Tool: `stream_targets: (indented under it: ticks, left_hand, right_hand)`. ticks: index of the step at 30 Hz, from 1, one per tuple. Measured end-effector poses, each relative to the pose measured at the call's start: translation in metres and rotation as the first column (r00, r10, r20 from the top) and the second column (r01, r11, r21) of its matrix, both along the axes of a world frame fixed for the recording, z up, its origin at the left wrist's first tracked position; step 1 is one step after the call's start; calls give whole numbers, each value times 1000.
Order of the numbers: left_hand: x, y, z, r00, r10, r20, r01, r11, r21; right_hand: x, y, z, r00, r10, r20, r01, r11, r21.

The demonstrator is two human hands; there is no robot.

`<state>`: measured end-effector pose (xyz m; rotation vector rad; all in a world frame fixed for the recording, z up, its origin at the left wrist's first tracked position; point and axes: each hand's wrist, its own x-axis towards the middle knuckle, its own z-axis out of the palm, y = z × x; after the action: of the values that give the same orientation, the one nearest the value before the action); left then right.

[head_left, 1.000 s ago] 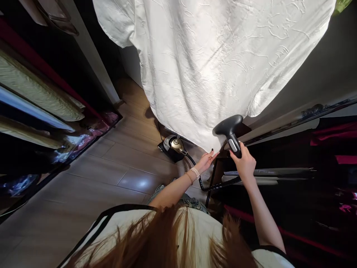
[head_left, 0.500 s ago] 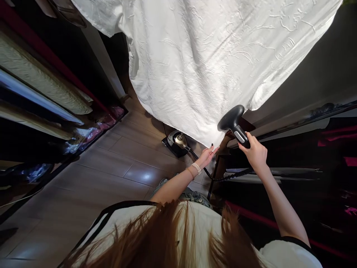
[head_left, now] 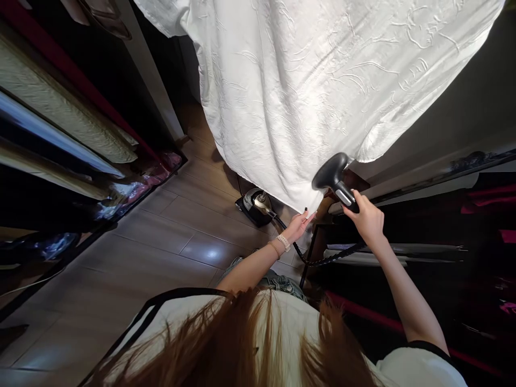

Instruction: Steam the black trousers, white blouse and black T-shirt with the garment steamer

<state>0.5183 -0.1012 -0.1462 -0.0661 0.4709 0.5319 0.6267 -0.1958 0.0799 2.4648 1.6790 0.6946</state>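
Note:
A white garment (head_left: 282,107) with raised creased lines hangs across the upper middle of the head view. My left hand (head_left: 297,226) pinches its lower edge near the bottom corner. In my right hand (head_left: 366,219) is the handle of a black garment steamer head (head_left: 332,174), its wide face against or very close to the cloth, just above my left hand. From the handle a dark ribbed hose (head_left: 322,262) loops down and left to the steamer base (head_left: 258,206) on the floor, partly under the hem.
Clothes on a rack (head_left: 72,107) line the left side, with clear plastic wrapping (head_left: 121,196) at their lower ends. Dark shelving with folded items (head_left: 374,252) stands at the right. Wooden floor (head_left: 173,236) lies between, and a grey wall panel (head_left: 451,118) rises behind the garment.
The steamer head in my right hand has shifted slightly left over the cloth. The garment's left edge sits a little further right in view. My left hand keeps its grip at the hem.

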Motion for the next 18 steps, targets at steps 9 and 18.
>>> stream_targets:
  ticks: [9,18]
  left_hand:
    - [-3,1,1,999,34,-7,-35,999,-23]
    - [4,-2,5,999,39,-27,-39,999,-32]
  right_hand:
    - [-1,30,33,998,22,53,-24,999,39]
    - [-8,43,26,999,-17,45,17,1000,0]
